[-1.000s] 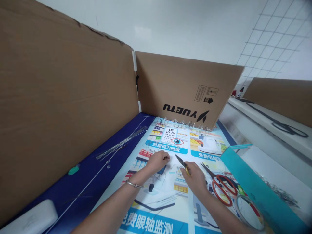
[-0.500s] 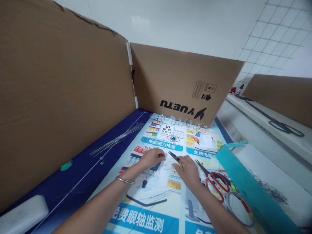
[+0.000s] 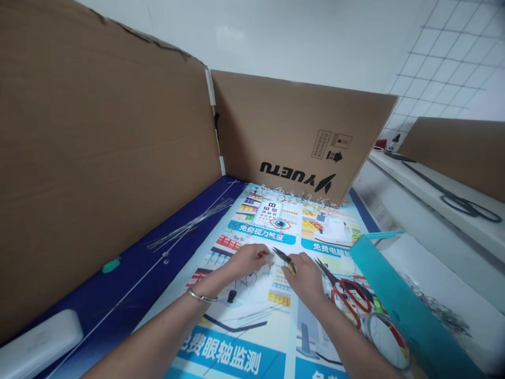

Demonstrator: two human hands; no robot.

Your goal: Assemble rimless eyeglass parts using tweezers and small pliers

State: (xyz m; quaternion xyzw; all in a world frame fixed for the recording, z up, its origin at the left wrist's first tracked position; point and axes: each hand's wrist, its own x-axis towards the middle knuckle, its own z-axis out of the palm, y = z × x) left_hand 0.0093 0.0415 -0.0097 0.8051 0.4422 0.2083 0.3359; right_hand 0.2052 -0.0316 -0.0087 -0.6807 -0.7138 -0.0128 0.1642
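The left hand (image 3: 248, 261) is closed, its thumb and fingertips pressed together and pinching a thin wire (image 3: 273, 258), which is hard to follow against the print. The wrist angles in from the lower left, with a silver bangle (image 3: 202, 296) on it. The right hand (image 3: 305, 277) is curled around small yellow-handled pliers (image 3: 291, 267), their dark, narrow nose pointing up and left, just beside the left fingertips. Whether the pliers' jaws bite the wire is too small to tell.

Both hands hover low over a printed poster (image 3: 252, 316) on a blue mat (image 3: 118, 287). Just right of the right hand lie red-handled scissors (image 3: 347, 297), and beyond them, further from the hand, a ring of clear tape (image 3: 384, 339) and a teal board (image 3: 406, 310). Well left of the left hand, a bundle of straight wires (image 3: 189, 226) rests on the mat. Ahead of both hands, small wire scraps (image 3: 300, 195) line the poster's far edge, against a cardboard panel (image 3: 300, 131) printed YUETU.
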